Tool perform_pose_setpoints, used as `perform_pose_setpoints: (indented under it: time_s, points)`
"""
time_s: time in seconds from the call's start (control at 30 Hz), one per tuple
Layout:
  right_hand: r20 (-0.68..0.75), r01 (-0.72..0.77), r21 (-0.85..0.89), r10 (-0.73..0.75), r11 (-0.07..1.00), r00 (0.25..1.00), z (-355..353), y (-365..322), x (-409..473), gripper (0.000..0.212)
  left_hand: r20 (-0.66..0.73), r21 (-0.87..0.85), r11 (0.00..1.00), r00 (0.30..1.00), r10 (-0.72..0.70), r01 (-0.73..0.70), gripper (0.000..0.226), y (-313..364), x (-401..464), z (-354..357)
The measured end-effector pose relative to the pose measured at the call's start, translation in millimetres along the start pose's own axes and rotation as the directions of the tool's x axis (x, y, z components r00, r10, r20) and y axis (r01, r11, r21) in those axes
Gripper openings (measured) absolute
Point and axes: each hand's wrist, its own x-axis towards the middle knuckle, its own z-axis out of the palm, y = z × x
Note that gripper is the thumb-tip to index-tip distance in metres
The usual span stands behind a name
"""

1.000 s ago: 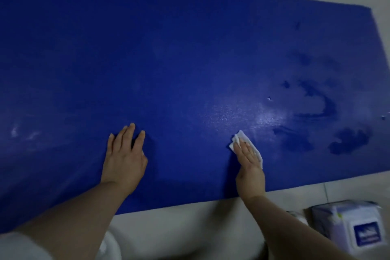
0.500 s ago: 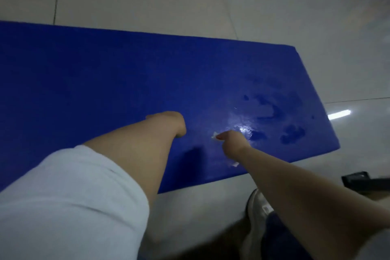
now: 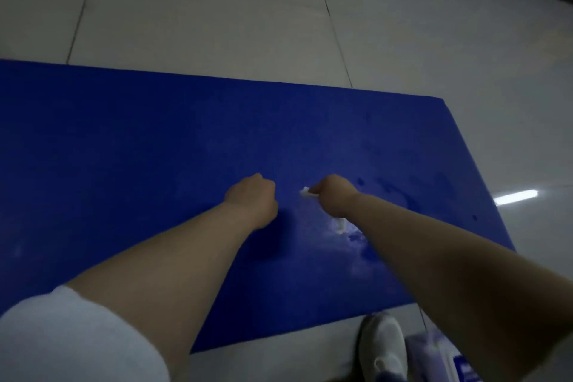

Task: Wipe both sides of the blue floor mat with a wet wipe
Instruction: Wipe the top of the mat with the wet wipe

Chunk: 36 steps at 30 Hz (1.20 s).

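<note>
Pale glossy floor tiles (image 3: 217,9), crossed by thin dark grout lines and streaked with light reflections, fill the far part of the scene. On them lies the blue floor mat (image 3: 124,149), spread flat, its right end angled toward the near right corner of the view. Near that end the mat carries several darker patches and a shiny, wet-looking area close to the right forearm. The left hand (image 3: 252,197) rests on the mat, seen from behind the wrist; whether its fingers lie straight or curled cannot be told from this angle. The right hand (image 3: 333,195) is just beside it, the two apart, and presses a white wet wipe (image 3: 305,192) to the mat, with a small tuft of the wipe showing at the fingertips and another scrap of white below the wrist; the fingers appear curled round it. A light-coloured short sleeve (image 3: 71,338) covers the left upper arm at the near left. At the near edge of the mat stands a white shoe (image 3: 383,347), and just right of it a pale lilac pack with a blue label (image 3: 440,357) (contents not visible, and partly hidden by the right arm).
</note>
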Motion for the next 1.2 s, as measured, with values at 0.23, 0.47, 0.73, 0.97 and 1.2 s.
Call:
perform_pose_setpoints:
  time_s: [0.23, 0.47, 0.73, 0.97, 1.2]
  points:
    - [0.04, -0.025, 0.397, 0.01, 0.917, 0.999, -13, 37, 69, 0.054, -0.09, -0.058, 0.997, 0.995, 0.039, -0.044, 0.027, 44, 76, 24]
    - [0.005, 0.016, 0.779, -0.032, 0.626, 0.999, -25, 61, 136, 0.016, -0.214, -0.176, 0.983, 0.972, -0.098, 0.06, 0.037, 72, 180, 26]
    - [0.052, -0.056, 0.998, 0.104, 0.04, 0.993, -50, 81, 189, 0.031, -0.462, -0.082, 0.981, 0.865, -0.196, 0.178, 0.05, 80, 280, 45]
    - [-0.674, 0.511, 0.571, 0.012, 0.642, 0.739, -80, 79, 280, 0.068, -0.546, -0.038, 0.982, 0.819, -0.176, 0.186, 0.049, 74, 291, 57]
    - [-0.393, 0.536, -0.289, -0.609, 0.793, 0.689, -84, 42, 353, 0.071, -0.572, 0.08, 0.971, 0.808, -0.142, 0.227, 0.049, 71, 296, 57]
